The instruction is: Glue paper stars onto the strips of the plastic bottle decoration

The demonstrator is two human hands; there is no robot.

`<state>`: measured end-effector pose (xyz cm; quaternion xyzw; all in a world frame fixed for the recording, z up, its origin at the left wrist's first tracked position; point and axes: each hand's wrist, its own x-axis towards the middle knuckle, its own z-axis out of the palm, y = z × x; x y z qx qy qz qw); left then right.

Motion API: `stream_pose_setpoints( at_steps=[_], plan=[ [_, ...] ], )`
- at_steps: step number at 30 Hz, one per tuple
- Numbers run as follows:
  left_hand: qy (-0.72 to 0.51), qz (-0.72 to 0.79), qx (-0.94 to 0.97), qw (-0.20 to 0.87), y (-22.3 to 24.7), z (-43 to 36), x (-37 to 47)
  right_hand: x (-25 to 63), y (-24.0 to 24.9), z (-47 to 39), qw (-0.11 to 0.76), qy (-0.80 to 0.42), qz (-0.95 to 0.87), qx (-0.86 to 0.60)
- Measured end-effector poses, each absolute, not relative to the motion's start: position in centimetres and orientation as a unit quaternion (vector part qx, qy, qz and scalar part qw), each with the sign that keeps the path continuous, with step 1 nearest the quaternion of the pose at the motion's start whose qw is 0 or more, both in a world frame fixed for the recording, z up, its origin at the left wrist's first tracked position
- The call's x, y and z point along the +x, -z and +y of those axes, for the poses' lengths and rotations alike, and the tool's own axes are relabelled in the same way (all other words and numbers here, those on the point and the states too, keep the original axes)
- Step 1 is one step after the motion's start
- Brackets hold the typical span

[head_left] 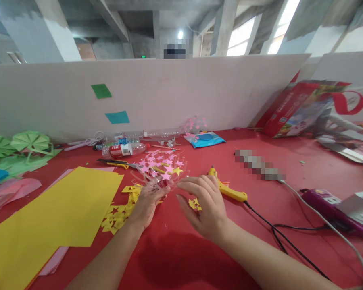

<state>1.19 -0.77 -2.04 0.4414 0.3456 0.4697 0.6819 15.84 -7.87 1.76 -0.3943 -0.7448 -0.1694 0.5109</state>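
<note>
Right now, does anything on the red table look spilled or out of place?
No spill shows. The red-labelled bottle lies on its side instead of standing, in front of the white panel, and yellow paper scraps are strewn loosely beside the left hand, untidy next to the flat yellow sheets.

Yellow paper [54, 209] runs out of frame at lower left; a purple package [325, 206] is cropped at right.
The left hand [147, 201] hides the lower end of star-dotted clear plastic [165, 165]; a pixelated pale strip [258, 165] may be a power strip.
</note>
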Motion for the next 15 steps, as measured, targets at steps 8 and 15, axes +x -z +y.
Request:
stream_pose_setpoints(
  at_steps=[8,15],
  plan=[
    [-0.461,0.356,0.448,0.678,2.07,-0.71,1.24,15.71,-1.81,-7.72,0.512,0.149,-0.735,-0.42],
    [-0.46,0.345,0.451,0.683,2.24,-0.76,1.2,15.56,-1.74,-7.79,0.53,0.134,-0.739,-0.394]
  ],
)
